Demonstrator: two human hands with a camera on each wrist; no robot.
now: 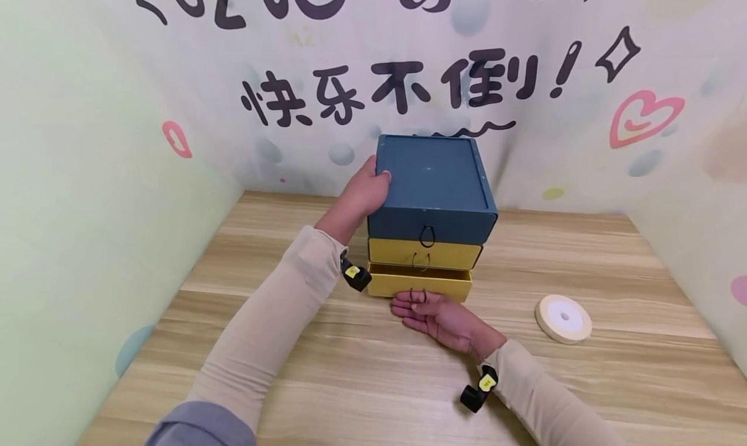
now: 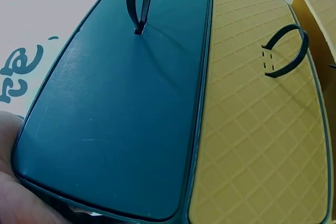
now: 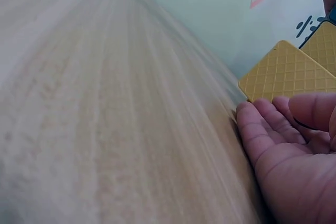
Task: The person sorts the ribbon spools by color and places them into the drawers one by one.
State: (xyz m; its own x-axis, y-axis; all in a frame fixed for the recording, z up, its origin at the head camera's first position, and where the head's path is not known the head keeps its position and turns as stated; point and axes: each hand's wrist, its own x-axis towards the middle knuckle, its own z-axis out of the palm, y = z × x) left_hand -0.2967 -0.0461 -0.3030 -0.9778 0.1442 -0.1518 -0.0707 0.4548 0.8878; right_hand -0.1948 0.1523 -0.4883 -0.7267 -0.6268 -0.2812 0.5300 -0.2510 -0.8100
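A small drawer cabinet [image 1: 432, 174] stands on the table, with a dark blue top and top drawer above two yellow drawers. My left hand [image 1: 369, 187] grips its upper left edge, thumb over the top; in the left wrist view only part of that hand [image 2: 16, 187] shows beside the blue drawer front. The bottom yellow drawer [image 1: 420, 285] is pulled partly out, and no contents can be made out. Palm up beneath its front, my right hand [image 1: 440, 319] has its fingers at the dark loop handle [image 1: 417, 294], the thumb bent over them.
To the right on the wood-grain table [image 1: 350, 381] lies a cream-coloured round spool [image 1: 563, 319]. A printed cloth wall [image 1: 327, 154] stands close behind the cabinet. The upper drawers carry dark loop pulls [image 1: 428, 236] too.
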